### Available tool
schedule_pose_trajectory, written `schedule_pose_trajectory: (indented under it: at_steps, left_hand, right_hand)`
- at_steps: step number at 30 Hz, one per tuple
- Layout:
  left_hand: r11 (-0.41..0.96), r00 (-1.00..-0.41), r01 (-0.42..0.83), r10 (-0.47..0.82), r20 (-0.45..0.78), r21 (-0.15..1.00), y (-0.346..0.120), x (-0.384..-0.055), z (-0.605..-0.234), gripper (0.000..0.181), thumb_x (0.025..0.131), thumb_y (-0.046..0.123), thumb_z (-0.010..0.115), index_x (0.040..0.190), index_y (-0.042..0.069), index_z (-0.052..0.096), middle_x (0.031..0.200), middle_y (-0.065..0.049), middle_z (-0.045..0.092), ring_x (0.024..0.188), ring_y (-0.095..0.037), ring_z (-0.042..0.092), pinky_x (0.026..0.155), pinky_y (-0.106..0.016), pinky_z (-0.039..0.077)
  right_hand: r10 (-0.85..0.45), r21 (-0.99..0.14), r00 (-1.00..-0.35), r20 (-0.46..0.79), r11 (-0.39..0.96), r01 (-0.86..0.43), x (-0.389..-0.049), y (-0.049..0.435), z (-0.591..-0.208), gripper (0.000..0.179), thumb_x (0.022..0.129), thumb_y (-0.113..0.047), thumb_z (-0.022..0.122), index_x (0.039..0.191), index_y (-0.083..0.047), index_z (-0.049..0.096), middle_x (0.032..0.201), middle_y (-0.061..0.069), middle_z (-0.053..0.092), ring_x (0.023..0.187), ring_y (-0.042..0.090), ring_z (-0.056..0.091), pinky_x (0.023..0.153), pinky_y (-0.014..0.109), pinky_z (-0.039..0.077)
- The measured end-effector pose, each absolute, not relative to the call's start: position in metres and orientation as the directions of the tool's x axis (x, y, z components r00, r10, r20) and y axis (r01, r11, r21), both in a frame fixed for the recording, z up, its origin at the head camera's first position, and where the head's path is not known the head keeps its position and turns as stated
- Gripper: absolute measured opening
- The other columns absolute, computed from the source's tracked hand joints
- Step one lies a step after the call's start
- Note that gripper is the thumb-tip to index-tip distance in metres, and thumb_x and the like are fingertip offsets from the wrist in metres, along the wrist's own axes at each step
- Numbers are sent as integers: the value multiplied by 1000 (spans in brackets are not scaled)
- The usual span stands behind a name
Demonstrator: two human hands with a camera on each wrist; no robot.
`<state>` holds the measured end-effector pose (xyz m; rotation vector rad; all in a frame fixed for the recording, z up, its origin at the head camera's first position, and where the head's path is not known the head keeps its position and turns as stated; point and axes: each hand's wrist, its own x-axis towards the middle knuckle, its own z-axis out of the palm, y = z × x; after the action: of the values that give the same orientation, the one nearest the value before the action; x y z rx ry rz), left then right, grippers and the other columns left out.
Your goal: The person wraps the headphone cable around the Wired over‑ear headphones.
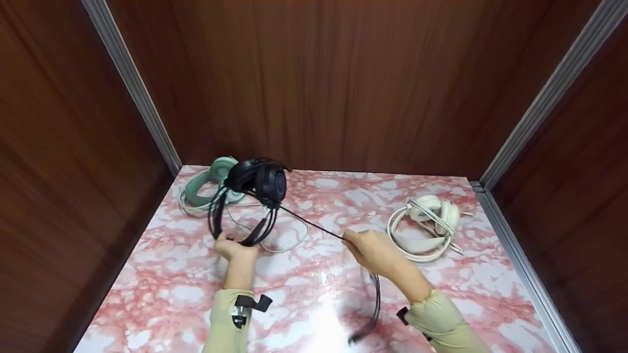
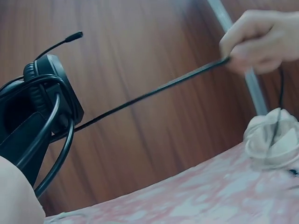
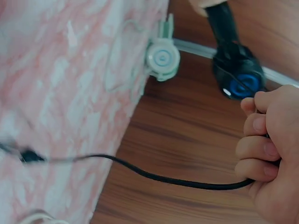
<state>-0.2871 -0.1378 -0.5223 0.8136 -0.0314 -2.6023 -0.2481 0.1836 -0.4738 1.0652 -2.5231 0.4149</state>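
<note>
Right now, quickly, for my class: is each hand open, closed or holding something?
Left hand: closed, holding the black headphones.
Right hand: closed, gripping the headphones' black cable.

Shot from the head, forward and down over the counter (image 1: 294, 304); closer, tilted, from left wrist toward right fingers (image 2: 252, 46) and from right wrist toward headset (image 3: 236, 58), shared by all.

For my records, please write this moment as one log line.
left grip: holds black headset raised | right grip: holds that headset's cable | table: green headset far left, white headset right
</note>
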Motion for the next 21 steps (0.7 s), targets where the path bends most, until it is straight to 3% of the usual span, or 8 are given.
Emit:
schedule_pose_trajectory:
  at_steps: [5,9,12,15,21]
  left_hand:
    - [-806,-629,509,-589,-508,303,-159,-291,-524,18,96,10,36,81,9,44,77,-1,45,69,-15,46,68,-32,43]
    - [-681,-468,544,-731,-497,489,-177,-292,-525,20,93,6,46,74,9,49,67,1,43,60,-13,41,58,-28,40]
    - [-602,-386,516,-799,-462,610,-188,-289,-525,18,90,6,52,74,10,49,70,2,41,66,-12,39,62,-28,37]
    - [-526,-351,487,-849,-396,697,-193,-286,-527,14,88,4,54,76,10,49,78,1,41,76,-12,37,70,-27,33]
    - [-374,-339,393,-908,-246,840,-193,-282,-534,20,85,3,57,69,7,47,69,1,36,69,-13,36,66,-25,31]
  right_hand:
    - [-620,-117,-641,453,671,-732,-248,197,-453,9,94,-18,63,85,-16,63,60,-8,54,49,11,51,44,30,43]
    - [-619,-72,-632,466,686,-724,-253,207,-437,11,93,-17,65,83,-16,62,60,-8,53,48,11,50,43,32,43]
    - [-618,-38,-622,481,694,-719,-254,213,-426,12,92,-18,66,81,-17,63,60,-9,52,48,10,49,44,34,42]
    - [-622,-17,-602,501,688,-726,-251,214,-414,13,90,-17,68,79,-17,63,60,-9,54,48,9,50,44,33,41]
    - [-646,84,-544,535,682,-727,-247,206,-403,14,87,-17,72,77,-16,62,61,-6,57,48,16,53,41,36,40]
